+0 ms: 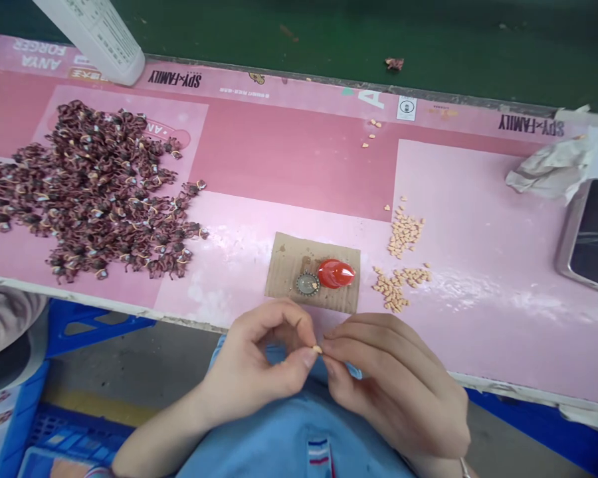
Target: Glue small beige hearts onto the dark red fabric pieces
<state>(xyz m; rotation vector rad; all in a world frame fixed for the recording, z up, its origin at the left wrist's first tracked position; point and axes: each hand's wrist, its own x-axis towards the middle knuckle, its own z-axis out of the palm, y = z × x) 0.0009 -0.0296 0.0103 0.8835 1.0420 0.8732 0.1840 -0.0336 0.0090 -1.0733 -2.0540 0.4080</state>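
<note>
Just off the table's near edge, my left hand (272,358) and my right hand (396,382) meet fingertip to fingertip. Both are closed in a pinch, with one small tan bead-like piece (317,349) between them. Beyond the hands lies a cardboard piece (284,265). On it stand a red, glossy, pointed container (335,273) and a bottle cap (307,284) with something clear inside. Two loose piles of the same tan pieces, a farther pile (404,234) and a nearer pile (396,289), lie right of the cardboard.
A large heap of small dark-brown figures (104,192) covers the table's left. A white bottle (104,40) leans in at the back left. Crumpled paper (553,162) and a phone-like device (591,232) lie at the right. Blue crates (70,438) stand below the table's left edge.
</note>
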